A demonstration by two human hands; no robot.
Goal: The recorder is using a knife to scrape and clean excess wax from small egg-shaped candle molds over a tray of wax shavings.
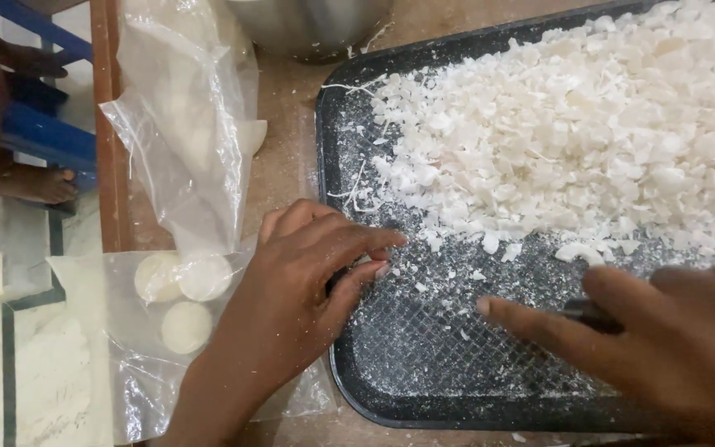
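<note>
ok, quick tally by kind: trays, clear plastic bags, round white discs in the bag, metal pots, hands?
Black tray: 1, with a heap of white flakes on it
Clear plastic bags: 2, the other one lower
Round white discs: 3 visible inside the lower bag
Metal pot: 1, cut off at the top edge
Hands: 2, left hand and right hand
Total: 9

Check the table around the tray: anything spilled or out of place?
Yes. White crumbs and powder dust the wooden table left of the black tray, beyond its rim. The white flake pile itself stays inside the tray.
</note>
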